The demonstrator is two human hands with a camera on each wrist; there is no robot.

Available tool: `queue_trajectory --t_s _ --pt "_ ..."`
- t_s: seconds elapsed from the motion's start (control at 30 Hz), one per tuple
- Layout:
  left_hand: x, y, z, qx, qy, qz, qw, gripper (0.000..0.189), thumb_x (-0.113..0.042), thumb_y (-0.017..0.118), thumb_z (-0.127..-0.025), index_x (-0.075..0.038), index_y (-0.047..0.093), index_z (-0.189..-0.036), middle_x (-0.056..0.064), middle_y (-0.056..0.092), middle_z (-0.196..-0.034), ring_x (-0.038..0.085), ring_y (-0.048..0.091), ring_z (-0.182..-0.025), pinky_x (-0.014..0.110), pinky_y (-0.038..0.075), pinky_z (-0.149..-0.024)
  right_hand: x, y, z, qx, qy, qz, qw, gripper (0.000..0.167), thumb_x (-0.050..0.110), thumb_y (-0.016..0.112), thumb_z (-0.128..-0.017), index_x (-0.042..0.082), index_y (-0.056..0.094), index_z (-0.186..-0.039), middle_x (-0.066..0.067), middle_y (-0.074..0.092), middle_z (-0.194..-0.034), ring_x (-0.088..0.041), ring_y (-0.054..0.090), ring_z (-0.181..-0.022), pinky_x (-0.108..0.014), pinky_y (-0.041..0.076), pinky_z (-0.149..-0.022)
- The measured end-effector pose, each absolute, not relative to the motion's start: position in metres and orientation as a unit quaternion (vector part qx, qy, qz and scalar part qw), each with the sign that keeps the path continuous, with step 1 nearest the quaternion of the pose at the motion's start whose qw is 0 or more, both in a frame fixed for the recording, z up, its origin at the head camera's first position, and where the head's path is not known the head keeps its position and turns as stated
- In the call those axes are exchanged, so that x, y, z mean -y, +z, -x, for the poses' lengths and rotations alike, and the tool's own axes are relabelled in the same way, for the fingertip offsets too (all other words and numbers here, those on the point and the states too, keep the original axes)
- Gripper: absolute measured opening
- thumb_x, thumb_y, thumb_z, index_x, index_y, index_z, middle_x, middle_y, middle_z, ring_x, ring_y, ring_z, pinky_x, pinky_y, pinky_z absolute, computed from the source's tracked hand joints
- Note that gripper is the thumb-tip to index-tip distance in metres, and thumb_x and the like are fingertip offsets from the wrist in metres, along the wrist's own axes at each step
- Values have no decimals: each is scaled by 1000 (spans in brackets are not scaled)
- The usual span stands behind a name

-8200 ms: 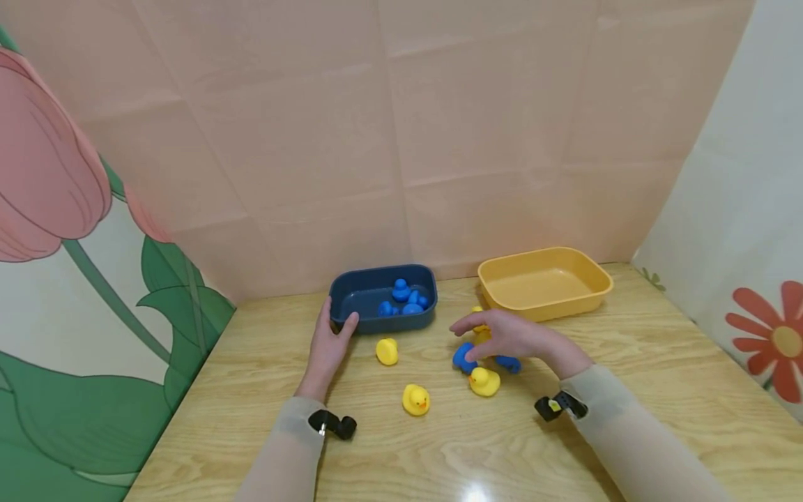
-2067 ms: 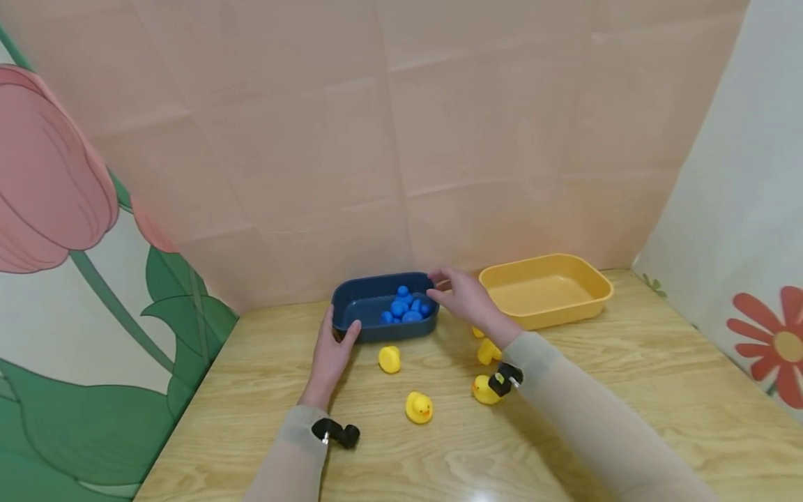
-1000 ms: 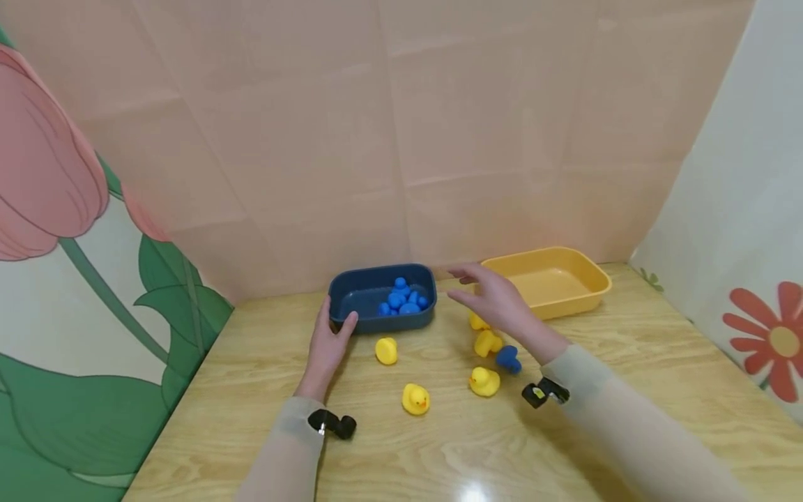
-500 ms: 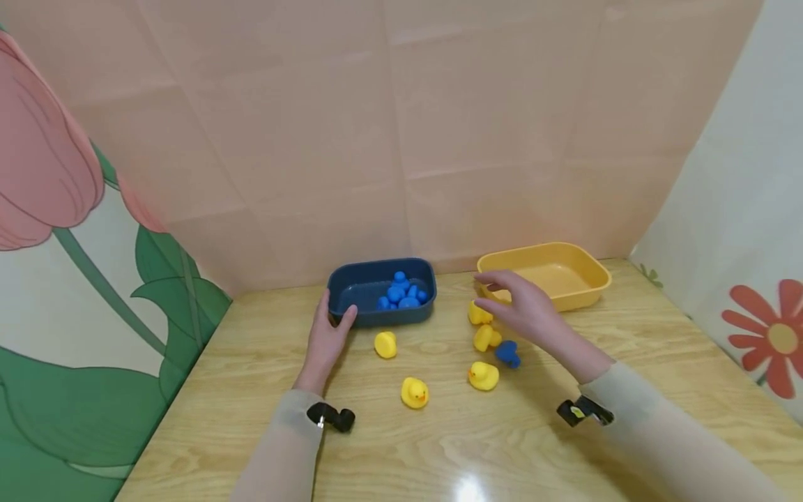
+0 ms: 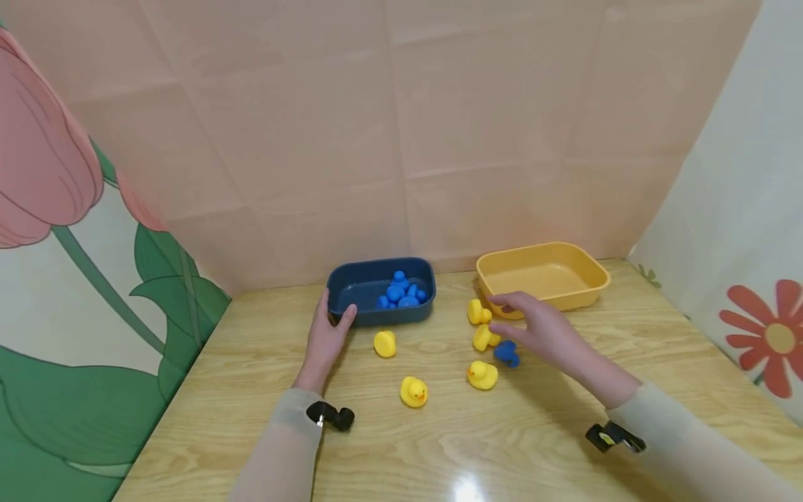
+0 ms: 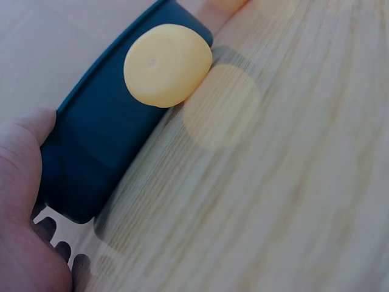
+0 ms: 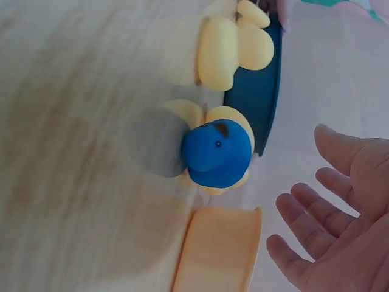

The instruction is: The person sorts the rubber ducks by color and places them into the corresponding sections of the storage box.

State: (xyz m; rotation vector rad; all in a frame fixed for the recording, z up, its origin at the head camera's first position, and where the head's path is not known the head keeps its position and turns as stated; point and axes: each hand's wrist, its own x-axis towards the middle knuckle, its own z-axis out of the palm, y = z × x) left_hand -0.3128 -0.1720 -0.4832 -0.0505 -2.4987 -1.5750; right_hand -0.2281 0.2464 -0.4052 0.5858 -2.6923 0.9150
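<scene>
My left hand [image 5: 327, 343] holds the left end of a dark blue tub [image 5: 376, 318], thumb on its front wall and fingers round the end. Inside the tub lie several blue rubber ducks [image 5: 401, 293], heaped towards its right side. My right hand [image 5: 546, 331] hovers with fingers spread, just right of and above a lone blue rubber duck [image 5: 507, 353]. That blue duck [image 7: 217, 155] lies tipped over on the table in the right wrist view, apart from my fingertips [image 7: 285, 204]. A yellow rubber duck [image 5: 484, 338] lies right beside it.
Other yellow ducks lie about the wooden table: one [image 5: 479, 312] by the yellow tub [image 5: 574, 301], one [image 5: 482, 375] nearer me, one [image 5: 414, 392] front middle, one [image 5: 385, 344] before the blue tub. A pink backdrop [image 5: 401, 139] rises behind.
My right hand carried a blue duck from the table to the dark blue tub, where it now lies, then came back rightwards and lowered towards the lone blue duck. My left hand stayed put.
</scene>
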Motion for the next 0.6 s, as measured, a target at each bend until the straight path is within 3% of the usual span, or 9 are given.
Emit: queue_trajectory --t_s 0.27,0.6 --pt "173 -484 314 844 -527 20 93 92 -50 65 -112 -13 13 -179 11 15 -184 33 17 -168 54 21 -134 -253 -413 216 922 298 -216 118 51 22 85 -101 1 69 -144 -18 73 -137 -40 71 -121 -65 57 -101" --pt "174 -485 314 846 -524 23 96 94 -53 65 -111 -13 13 -179 11 15 -184 34 17 -168 54 22 -134 -263 -424 206 929 290 -212 95 58 27 87 -98 4 67 -147 -18 72 -138 -41 70 -122 -66 58 -96"
